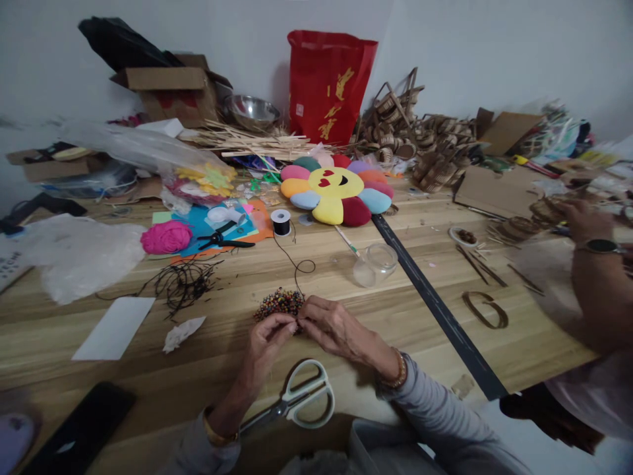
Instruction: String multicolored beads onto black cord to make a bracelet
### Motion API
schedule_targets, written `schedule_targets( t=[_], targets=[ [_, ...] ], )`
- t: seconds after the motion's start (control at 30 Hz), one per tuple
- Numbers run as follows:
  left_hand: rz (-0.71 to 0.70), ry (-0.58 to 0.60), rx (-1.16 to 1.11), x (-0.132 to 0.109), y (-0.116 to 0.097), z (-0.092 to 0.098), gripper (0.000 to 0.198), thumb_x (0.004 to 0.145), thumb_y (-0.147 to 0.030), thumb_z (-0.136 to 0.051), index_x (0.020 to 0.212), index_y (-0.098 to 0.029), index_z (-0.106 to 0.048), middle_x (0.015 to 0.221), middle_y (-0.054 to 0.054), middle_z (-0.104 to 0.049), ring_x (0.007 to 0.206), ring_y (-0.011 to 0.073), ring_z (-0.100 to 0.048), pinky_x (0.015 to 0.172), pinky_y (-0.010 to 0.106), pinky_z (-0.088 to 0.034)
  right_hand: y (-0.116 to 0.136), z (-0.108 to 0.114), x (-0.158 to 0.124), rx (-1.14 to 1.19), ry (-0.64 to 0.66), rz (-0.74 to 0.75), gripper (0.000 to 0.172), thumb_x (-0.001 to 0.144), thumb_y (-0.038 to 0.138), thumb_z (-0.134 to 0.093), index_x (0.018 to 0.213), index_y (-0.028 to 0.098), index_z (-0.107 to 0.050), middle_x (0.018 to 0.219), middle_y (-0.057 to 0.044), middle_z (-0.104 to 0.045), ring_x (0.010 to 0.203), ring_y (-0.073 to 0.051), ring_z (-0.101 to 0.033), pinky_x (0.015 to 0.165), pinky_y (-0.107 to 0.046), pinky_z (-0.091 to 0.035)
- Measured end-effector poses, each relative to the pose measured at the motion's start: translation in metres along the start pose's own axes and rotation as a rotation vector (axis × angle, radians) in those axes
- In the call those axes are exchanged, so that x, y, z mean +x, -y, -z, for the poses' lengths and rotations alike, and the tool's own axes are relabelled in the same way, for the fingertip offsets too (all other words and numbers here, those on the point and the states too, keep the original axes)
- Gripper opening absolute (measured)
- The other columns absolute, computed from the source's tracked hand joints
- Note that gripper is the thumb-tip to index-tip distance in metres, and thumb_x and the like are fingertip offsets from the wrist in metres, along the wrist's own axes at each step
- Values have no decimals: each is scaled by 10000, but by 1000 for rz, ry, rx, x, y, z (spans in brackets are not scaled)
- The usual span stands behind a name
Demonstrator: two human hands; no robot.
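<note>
My left hand [270, 343] and my right hand [331, 324] meet fingertip to fingertip at the near edge of a pile of small multicoloured beads [279, 302] on the wooden table [395, 310]. Both hands are pinched closed; what sits between the fingertips is too small to make out. A thin black thread [295, 262] runs from the pinch up to a black thread spool [281, 221]. White-handled scissors [301, 399] lie just below my hands, near the front edge.
A clear glass jar [374, 264] lies on its side past my right hand. A flower-shaped plush cushion [336, 190], pink yarn [166, 237], black pliers [222, 241] and tangled black cord [182, 282] lie further back. Another person's arm [588, 264] works at the right.
</note>
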State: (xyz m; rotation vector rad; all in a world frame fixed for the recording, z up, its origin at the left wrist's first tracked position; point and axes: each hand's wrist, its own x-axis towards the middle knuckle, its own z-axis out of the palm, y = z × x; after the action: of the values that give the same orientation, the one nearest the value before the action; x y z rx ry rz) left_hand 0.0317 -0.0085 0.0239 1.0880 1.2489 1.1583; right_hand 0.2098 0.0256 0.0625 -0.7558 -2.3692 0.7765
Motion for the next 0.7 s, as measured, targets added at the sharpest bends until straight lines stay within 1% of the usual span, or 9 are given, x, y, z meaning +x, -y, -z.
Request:
schedule_targets(
  t=[0.1, 0.27, 0.4, 0.5, 0.6, 0.7],
  targets=[
    [55, -25, -26, 1, -1, -1, 142, 645, -284, -729, 662, -155, -671, 638, 6, -641, 625, 143, -548, 618, 235, -441, -1, 1, 1, 60, 11, -29, 158, 977, 173, -399, 883, 170, -527, 822, -26, -519, 744, -131, -499, 706, -227, -412],
    [62, -11, -107, 0, -4, -3, 156, 630, -277, -738, 641, -153, -644, 601, -3, -619, 586, 131, -547, 577, 228, -444, -3, 1, 1, 141, 31, -83, 165, 975, 181, -409, 865, 164, -532, 764, 0, -514, 669, -107, -470, 649, -206, -392],
    [91, -1, -149, 0, -5, -2, 149, 610, -244, -750, 690, -150, -666, 641, 6, -640, 588, 123, -553, 544, 214, -451, -3, -2, 1, 130, 45, -108, 167, 973, 197, -412, 880, 174, -549, 749, 1, -520, 635, -108, -465, 613, -212, -377],
    [119, 33, -164, 1, -3, 0, 162, 621, -260, -749, 711, -141, -684, 611, 2, -624, 529, 105, -517, 493, 205, -437, -3, -3, 0, 106, 53, -98, 182, 980, 207, -402, 875, 174, -547, 752, 0, -515, 638, -107, -464, 616, -211, -372],
    [119, 61, -160, 1, -1, 1, 174, 642, -280, -745, 729, -136, -697, 588, 0, -618, 511, 100, -515, 491, 208, -445, -3, -3, 0, 105, 65, -83, 186, 985, 205, -390, 878, 170, -539, 745, 4, -503, 630, -102, -456, 615, -204, -368],
    [127, 68, -161, 1, -1, 1, 195, 631, -293, -758, 717, -130, -692, 570, -1, -623, 489, 98, -522, 483, 210, -450, -2, -2, -1, 102, 74, -84, 170, 984, 194, -393, 887, 171, -531, 740, 9, -498, 628, -98, -454, 615, -198, -362]
  ],
)
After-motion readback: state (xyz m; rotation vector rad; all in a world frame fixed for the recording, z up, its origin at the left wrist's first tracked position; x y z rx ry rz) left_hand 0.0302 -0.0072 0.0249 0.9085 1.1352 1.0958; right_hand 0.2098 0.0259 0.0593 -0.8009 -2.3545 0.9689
